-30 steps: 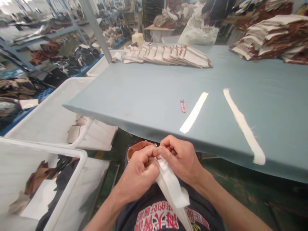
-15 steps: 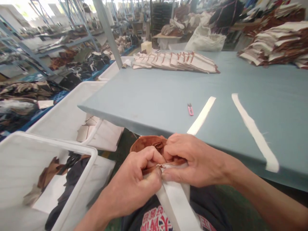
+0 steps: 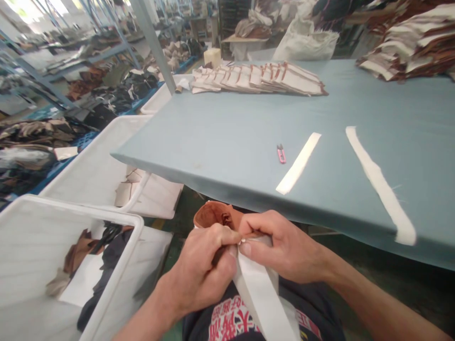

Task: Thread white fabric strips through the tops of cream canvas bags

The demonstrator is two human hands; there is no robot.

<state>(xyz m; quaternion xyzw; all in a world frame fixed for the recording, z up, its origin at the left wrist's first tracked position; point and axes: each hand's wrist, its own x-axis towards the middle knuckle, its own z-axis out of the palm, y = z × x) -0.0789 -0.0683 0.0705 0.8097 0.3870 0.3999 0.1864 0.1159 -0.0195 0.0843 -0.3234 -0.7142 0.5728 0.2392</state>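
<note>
Close to my body, my left hand (image 3: 209,265) and my right hand (image 3: 279,246) meet at the edge of a brown and off-white fabric piece (image 3: 213,214). Fingers and thumbs of both hands pinch its seam, close together. From the pinched edge a white strip (image 3: 263,289) hangs down over my dark printed clothing. The brown side of the piece curls open beyond my fingers, with gathered folds inside. Part of the seam is hidden under my fingertips. On the table lie pink thread snips (image 3: 281,154) and a short pale strip (image 3: 298,163), both apart from my hands.
A longer frayed strip (image 3: 380,184) lies on the blue-grey table (image 3: 213,137). Overlapping off-white pieces (image 3: 256,79) and a tall fabric stack (image 3: 412,42) sit toward its back. White bins (image 3: 137,225) with scraps stand to the left, beside a metal post (image 3: 152,42).
Both hands stay on the fabric's seam, with the left fingers now closer to the right ones. The table and its contents appear slightly higher in view.
</note>
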